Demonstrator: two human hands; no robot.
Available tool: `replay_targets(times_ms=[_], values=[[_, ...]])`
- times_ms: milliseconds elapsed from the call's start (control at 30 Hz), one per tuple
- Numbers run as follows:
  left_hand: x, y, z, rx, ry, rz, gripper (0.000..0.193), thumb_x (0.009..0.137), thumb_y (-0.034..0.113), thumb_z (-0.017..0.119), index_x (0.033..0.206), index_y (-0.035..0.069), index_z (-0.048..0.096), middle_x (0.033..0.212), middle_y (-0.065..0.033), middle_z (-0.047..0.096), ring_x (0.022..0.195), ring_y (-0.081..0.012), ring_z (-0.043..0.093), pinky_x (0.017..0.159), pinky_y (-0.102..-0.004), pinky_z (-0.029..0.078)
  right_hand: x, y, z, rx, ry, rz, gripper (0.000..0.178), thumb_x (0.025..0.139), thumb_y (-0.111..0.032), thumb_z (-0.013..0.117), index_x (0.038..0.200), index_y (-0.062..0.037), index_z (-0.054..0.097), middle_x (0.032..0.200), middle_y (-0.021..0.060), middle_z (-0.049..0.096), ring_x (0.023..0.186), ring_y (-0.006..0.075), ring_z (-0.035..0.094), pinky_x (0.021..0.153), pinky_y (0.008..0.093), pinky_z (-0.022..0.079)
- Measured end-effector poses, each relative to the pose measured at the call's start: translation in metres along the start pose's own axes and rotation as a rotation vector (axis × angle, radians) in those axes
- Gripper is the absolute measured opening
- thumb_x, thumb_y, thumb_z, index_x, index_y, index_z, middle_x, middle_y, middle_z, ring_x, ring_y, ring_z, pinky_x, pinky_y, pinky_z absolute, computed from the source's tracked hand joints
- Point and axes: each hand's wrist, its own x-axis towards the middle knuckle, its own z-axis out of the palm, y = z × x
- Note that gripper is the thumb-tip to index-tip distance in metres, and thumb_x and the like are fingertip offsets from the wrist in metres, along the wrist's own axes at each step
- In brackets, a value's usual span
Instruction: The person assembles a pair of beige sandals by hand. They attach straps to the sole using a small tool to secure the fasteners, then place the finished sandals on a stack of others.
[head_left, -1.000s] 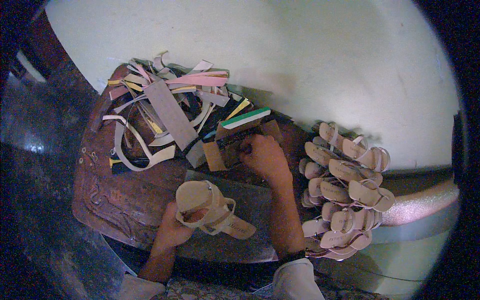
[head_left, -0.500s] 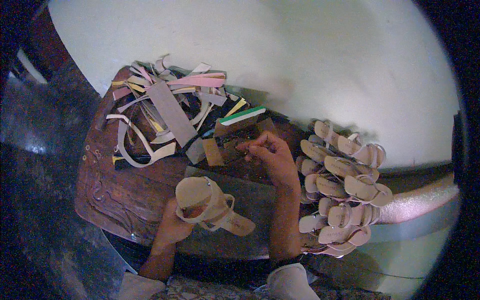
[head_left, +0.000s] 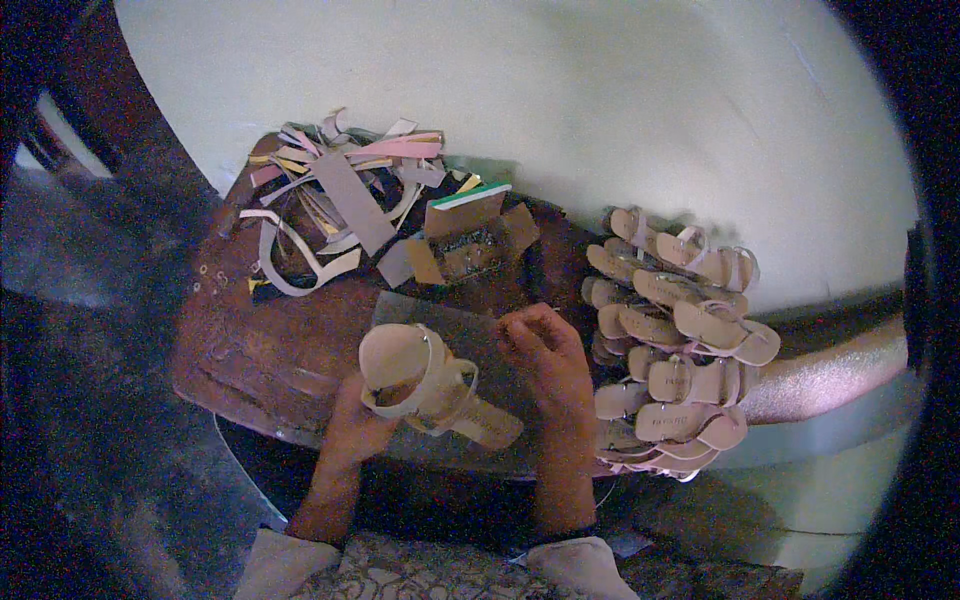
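Note:
A beige strappy sandal (head_left: 437,385) is in my left hand (head_left: 358,420). My fingers close around its side, beneath the heel strap, and the sole slants down to the right. My right hand (head_left: 548,355) hovers just right of the sandal, thumb and fingertips pinched together. Whatever is between those fingertips is too small to make out. Behind the hands stands an open small cardboard box (head_left: 468,212) with a green-and-white edge; tiny dark bits lie inside. A dark grey flat board (head_left: 455,318) lies beneath the sandal.
The wooden table (head_left: 235,340) bears a tangled heap of strap offcuts (head_left: 355,205) at the back left. Several beige sandals (head_left: 680,325) are piled on the right, near my right forearm. A pale wall (head_left: 560,100) rises behind the table.
My right hand has come away from the cardboard box toward the sandal, fingertips still pinched. The left hand keeps hold of the sandal. The whole view has shifted slightly.

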Motion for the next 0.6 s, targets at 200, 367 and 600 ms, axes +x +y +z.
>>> replay_targets(times_ms=[200, 367, 600], values=[[-0.009, 0.023, 0.022, -0.111, 0.086, -0.028, 0.039, 0.078, 0.002, 0.07, 0.115, -0.001, 0.057, 0.112, -0.0108, 0.063, 0.102, -0.0192, 0.061, 0.089, -0.0339, 0.049, -0.062, -0.027, 0.0, -0.09, 0.13, -0.152, 0.014, 0.077, -0.006, 0.073, 0.085, -0.0046, 0.062, 0.085, 0.0044, 0.066, 0.077, 0.0114, 0.061, 0.069, 0.0258, 0.048], [-0.018, 0.038, 0.038, -0.108, 0.033, -0.025, 0.038, 0.079, -0.001, 0.069, 0.115, 0.0, 0.057, 0.111, -0.0094, 0.063, 0.101, -0.0178, 0.061, 0.087, -0.0321, 0.049, -0.099, -0.027, 0.001, -0.194, 0.102, -0.189, 0.014, 0.073, -0.005, 0.076, 0.084, -0.0038, 0.067, 0.086, 0.006, 0.068, 0.079, 0.0138, 0.063, 0.072, 0.027, 0.05], [-0.036, 0.043, 0.059, -0.057, 0.17, 0.041, 0.037, 0.079, 0.0, 0.069, 0.114, 0.0, 0.058, 0.109, -0.0085, 0.064, 0.099, -0.0182, 0.062, 0.086, -0.0319, 0.05, -0.119, -0.022, 0.001, -0.255, 0.076, -0.401, 0.017, 0.07, -0.002, 0.076, 0.085, -0.0056, 0.07, 0.085, 0.0055, 0.063, 0.083, 0.0165, 0.059, 0.076, 0.0276, 0.046]])
